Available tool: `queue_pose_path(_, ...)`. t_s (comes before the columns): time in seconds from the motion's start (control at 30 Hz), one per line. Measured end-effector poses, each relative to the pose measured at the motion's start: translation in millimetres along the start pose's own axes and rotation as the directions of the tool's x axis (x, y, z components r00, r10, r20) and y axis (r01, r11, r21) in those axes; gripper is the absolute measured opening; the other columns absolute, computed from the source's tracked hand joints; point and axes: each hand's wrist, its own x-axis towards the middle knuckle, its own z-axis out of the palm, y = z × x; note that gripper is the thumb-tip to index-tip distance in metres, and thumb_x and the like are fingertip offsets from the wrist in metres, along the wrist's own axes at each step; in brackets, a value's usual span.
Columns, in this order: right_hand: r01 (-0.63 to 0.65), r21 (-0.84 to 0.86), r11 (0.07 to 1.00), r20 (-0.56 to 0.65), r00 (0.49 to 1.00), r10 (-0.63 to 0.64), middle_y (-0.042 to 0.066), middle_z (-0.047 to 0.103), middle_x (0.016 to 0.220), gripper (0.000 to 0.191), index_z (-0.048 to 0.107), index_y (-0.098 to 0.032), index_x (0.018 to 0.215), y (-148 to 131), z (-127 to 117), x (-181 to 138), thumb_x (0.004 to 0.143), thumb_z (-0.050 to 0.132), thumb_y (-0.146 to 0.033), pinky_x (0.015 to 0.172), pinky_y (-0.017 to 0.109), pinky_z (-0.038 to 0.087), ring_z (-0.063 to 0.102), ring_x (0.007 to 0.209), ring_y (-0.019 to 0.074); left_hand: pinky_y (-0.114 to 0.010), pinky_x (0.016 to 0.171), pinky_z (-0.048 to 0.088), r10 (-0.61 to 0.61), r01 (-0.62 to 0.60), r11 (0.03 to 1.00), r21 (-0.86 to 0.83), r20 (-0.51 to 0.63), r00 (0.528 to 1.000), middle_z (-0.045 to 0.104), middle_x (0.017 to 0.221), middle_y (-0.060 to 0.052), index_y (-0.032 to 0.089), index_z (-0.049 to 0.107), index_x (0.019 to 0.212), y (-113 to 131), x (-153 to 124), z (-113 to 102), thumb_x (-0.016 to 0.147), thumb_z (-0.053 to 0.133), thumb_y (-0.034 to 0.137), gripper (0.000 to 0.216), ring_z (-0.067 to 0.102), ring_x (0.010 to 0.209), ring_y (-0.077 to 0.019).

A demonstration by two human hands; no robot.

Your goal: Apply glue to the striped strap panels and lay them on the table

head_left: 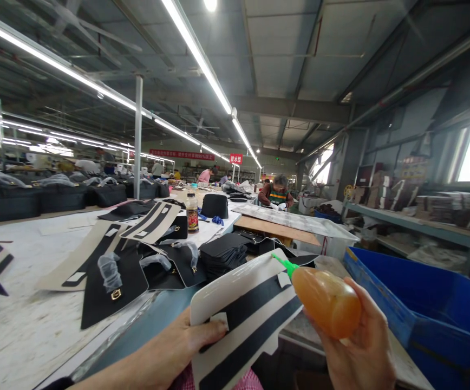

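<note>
My left hand (196, 338) grips the near edge of a white bag panel (229, 284) with dark stripes, thumb pressed on a small pale tab. The panel is tilted up in front of me. In my right hand (359, 341) is a squeeze bottle (326, 303) of amber liquid, probably glue, fingers wrapped round its far side. Its green nozzle (286, 264) touches or hovers just over the panel's upper right edge; I cannot tell which. Left of the panel lie black bag pieces (115, 281) with plastic-wrapped handles and gold clasps, and a pile of black panels (223, 253).
A white worktable (11, 325) spreads to the left, with a labelled jar (193, 214) and a small black bag (214, 206) farther back. At right stands a blue bin (442, 319). A co-worker (275, 195) in gloves bends over the table ahead. Shelving (417, 225) runs along the right wall.
</note>
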Motion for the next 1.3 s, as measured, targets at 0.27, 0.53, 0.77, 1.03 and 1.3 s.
queue_pose_path(0.27,-0.135,0.123,0.983,0.080,0.989,0.125,0.003,0.064,0.127,0.062,0.066,-0.028,0.118,-22.2,-2.1,-6.8,0.064,0.092,-0.044,0.073,0.024,0.054,0.064,0.105,0.0224,-0.038,0.089,0.053,0.037,-0.037,0.999,0.003,-0.021,0.999,0.083,0.095,-0.002,0.017,0.056,0.131,-3.2,2.4,-7.2,0.077,0.076,0.034,0.061,0.073,0.096,-0.0257)
queue_pose_path(0.53,-0.082,0.111,0.990,0.037,0.996,0.078,0.007,0.060,0.134,0.074,0.060,-0.025,0.125,-21.4,1.4,-7.0,0.063,0.093,-0.046,0.094,0.032,0.052,0.061,0.117,0.0269,-0.039,0.092,0.053,0.033,-0.033,0.999,-0.013,-0.033,0.999,0.082,0.094,-0.001,0.018,0.066,0.115,0.0,2.8,-6.2,0.071,0.080,0.037,0.050,0.073,0.093,-0.0258)
queue_pose_path(0.77,-0.062,0.092,0.994,0.005,0.998,0.061,0.003,0.063,0.128,0.071,0.059,-0.027,0.124,-28.3,5.5,-8.9,0.064,0.092,-0.047,0.097,0.031,0.048,0.059,0.119,0.0253,-0.037,0.089,0.052,0.029,-0.027,0.999,0.030,-0.068,0.997,0.082,0.092,-0.001,0.018,0.065,0.114,6.7,-1.4,-4.4,0.067,0.082,0.039,0.054,0.072,0.096,-0.0263)
queue_pose_path(1.03,-0.075,0.150,0.986,0.037,0.997,0.070,0.001,0.066,0.124,0.067,0.063,-0.030,0.121,-29.8,6.2,-11.3,0.063,0.093,-0.042,0.088,0.026,0.052,0.064,0.110,0.0211,-0.036,0.086,0.054,0.030,-0.030,1.000,0.006,-0.054,0.998,0.082,0.087,-0.001,0.019,0.072,0.087,6.9,-3.6,-5.0,0.068,0.082,0.038,0.028,0.072,0.090,-0.0252)
queue_pose_path(1.3,-0.066,0.076,0.995,0.056,0.997,0.062,0.007,0.064,0.127,0.068,0.058,-0.025,0.126,-20.8,0.7,-7.2,0.069,0.087,-0.047,0.097,0.036,0.051,0.062,0.116,0.0280,-0.037,0.090,0.055,-0.002,0.002,1.000,-0.018,-0.019,1.000,0.083,0.091,0.000,0.022,0.077,0.085,7.5,-3.2,-3.3,0.070,0.083,0.038,0.023,0.074,0.091,-0.0259)
